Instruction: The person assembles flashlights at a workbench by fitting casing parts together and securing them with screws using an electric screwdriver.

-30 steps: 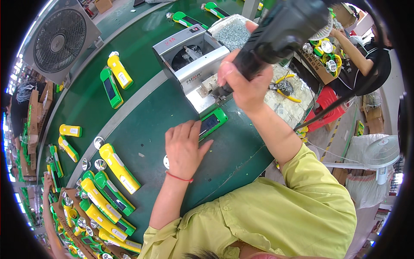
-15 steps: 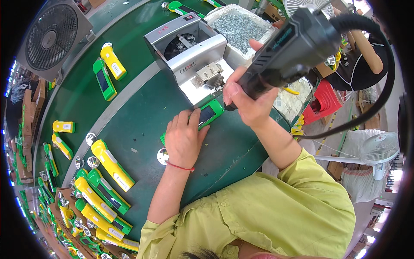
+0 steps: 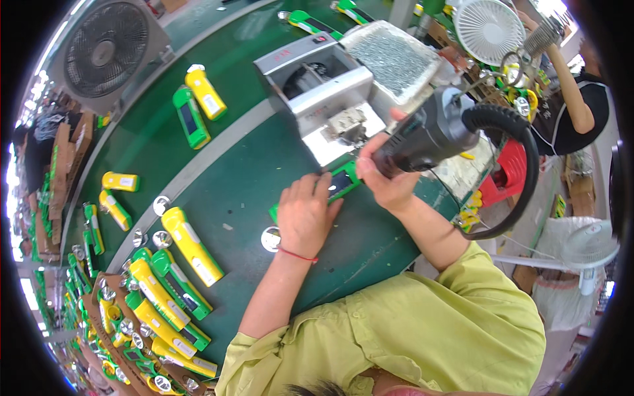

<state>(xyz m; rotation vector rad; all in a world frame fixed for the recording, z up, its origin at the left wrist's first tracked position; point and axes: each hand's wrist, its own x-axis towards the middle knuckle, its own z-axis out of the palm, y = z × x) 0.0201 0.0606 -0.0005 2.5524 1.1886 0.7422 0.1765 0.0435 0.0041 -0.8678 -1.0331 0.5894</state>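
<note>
My left hand (image 3: pixel 305 212) lies over a green flashlight (image 3: pixel 343 181), fingers wrapped round its body and holding it against the green table. The flashlight's dark panel faces up, and its reflector head (image 3: pixel 270 239) sticks out beside my wrist. In my right hand (image 3: pixel 391 185) is a black electric screwdriver (image 3: pixel 426 135), gripped near its lower end above the flashlight's far end. Its tip is hidden by my fingers, so I cannot tell whether it touches. Just beyond stands a grey metal screw feeder (image 3: pixel 323 99).
A white tray of small screws (image 3: pixel 389 59) sits behind the feeder. Yellow and green flashlights (image 3: pixel 191 246) lie to the left, several piled by a cardboard box (image 3: pixel 115 330). A thick black cable (image 3: pixel 528 178) loops at right. A red stool (image 3: pixel 508 175) and another person's arm (image 3: pixel 571 92) are beyond.
The whole view has shifted, with the scene now farther right and lower in the picture. The screwdriver's rear end has come down. My left hand stays on the flashlight.
</note>
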